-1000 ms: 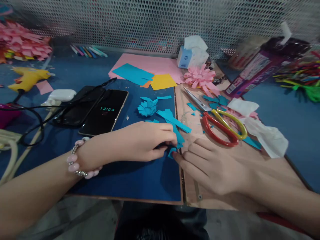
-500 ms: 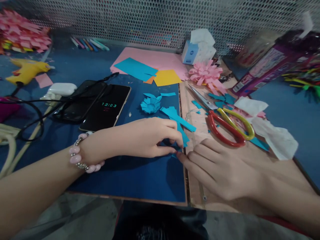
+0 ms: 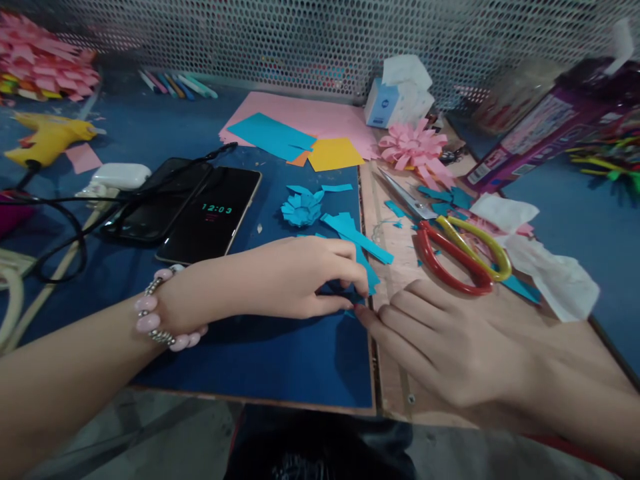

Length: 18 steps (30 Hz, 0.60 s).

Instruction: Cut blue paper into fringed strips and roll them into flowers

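Note:
Near the table seam, my left hand [image 3: 310, 277] has bent fingers, its thumb tip close to the fingertips of my right hand [image 3: 440, 340]. A small piece of blue paper [image 3: 349, 313] peeks out where the fingertips meet; most of it is hidden. My right hand has its fingers curled in, index finger stretched toward that piece. Just beyond the left hand lie several blue paper strips [image 3: 365, 241], partly covered by its fingers. A blue paper flower [image 3: 301, 208] sits behind them. Scissors [image 3: 455, 257] with one red and one yellow handle loop lie open beyond my right hand.
Two phones [image 3: 210, 217] and cables lie left, near a yellow glue gun [image 3: 50, 139]. Pink sheets [image 3: 320, 117] rest by the perforated metal panel [image 3: 300, 47]. A tissue box [image 3: 380, 103], pink paper flower [image 3: 413, 147], purple box [image 3: 540, 130] and crumpled tissues [image 3: 555, 273] stand right.
Both hands keep nearly the same pose at the same spot, fingertips still together. The view has shifted very slightly; nothing else has visibly moved.

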Available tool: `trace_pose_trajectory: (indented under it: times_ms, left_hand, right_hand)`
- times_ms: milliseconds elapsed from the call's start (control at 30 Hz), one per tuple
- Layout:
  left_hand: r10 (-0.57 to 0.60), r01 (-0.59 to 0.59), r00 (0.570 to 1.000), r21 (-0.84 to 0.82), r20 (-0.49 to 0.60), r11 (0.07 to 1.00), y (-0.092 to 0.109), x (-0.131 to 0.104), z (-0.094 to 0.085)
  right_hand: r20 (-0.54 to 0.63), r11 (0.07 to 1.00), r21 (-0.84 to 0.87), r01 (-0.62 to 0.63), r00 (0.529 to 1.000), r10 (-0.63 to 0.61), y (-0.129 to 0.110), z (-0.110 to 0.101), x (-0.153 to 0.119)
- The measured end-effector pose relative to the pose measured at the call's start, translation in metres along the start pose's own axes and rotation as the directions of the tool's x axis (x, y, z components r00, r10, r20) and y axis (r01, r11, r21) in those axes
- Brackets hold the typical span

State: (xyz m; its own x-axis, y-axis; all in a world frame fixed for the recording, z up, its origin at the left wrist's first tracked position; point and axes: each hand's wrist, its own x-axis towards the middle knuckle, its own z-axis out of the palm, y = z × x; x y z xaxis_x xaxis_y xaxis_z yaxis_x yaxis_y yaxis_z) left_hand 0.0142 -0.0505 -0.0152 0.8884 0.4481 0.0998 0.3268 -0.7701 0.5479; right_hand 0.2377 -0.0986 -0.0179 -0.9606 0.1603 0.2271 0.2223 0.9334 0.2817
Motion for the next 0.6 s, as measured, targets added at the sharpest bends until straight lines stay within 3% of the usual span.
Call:
trace_pose_trajectory:
  times_ms: [233, 600]
  left_hand:
    - [-0.011, 0.011, 1.000, -0.005, 0.016, 1.000, 0.0012, 0.0004, -0.0009]
    - [-0.016, 0.016, 1.000, -0.018, 0.008, 1.000, 0.0002, 0.0007, 0.0006]
  right_hand:
    - [0.025, 1.000, 0.000, 0.016, 1.000, -0.016, 0.0014, -0.0006, -0.0001]
    - [-0.039, 0.999, 0.029, -0.024, 0.999, 0.025, 0.0029, 0.0046, -0.0016]
